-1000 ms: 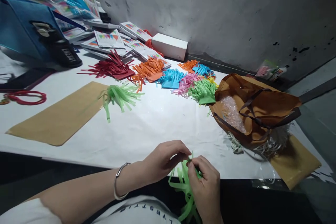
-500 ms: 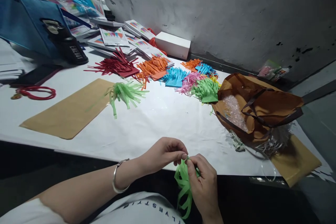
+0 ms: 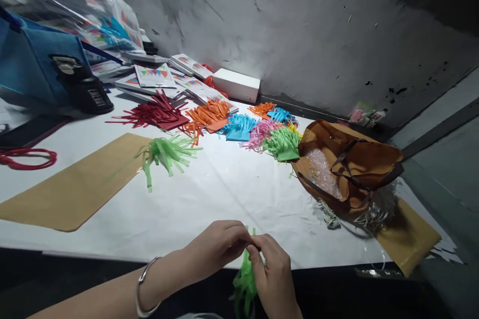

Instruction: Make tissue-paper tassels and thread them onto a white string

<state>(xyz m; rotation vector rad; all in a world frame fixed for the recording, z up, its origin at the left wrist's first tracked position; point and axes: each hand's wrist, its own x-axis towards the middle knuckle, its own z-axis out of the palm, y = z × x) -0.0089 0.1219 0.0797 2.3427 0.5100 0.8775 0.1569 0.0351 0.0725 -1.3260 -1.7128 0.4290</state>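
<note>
Between my two hands, at the table's front edge, hangs a green paper tassel (image 3: pixel 246 279), its strips dangling below the edge. My left hand (image 3: pixel 224 244), with a silver bangle at the wrist, is closed in a pinch at the tassel's top. Opposite it, my right hand (image 3: pixel 272 269) also pinches the top, fingertips touching the left ones. A few strip ends show above the fingers; the exact spot they grip is hidden. Another green tassel (image 3: pixel 168 152) lies to the left, partly over a brown paper envelope (image 3: pixel 82 184).
Fringed paper bundles in dark red (image 3: pixel 157 112), orange (image 3: pixel 211 114), blue (image 3: pixel 239 127), pink (image 3: pixel 262 134) and green (image 3: pixel 282 142) line the table's back. A brown bag (image 3: pixel 348 159) stands right. A black bottle (image 3: pixel 88 89), a blue bag (image 3: pixel 37 60) and a white box (image 3: pixel 236 84) sit farther back.
The whole view has shifted, so the table's things appear lower and further left. My hands have drawn closer over the tassel's top, and some strip ends now stick up above the fingers.
</note>
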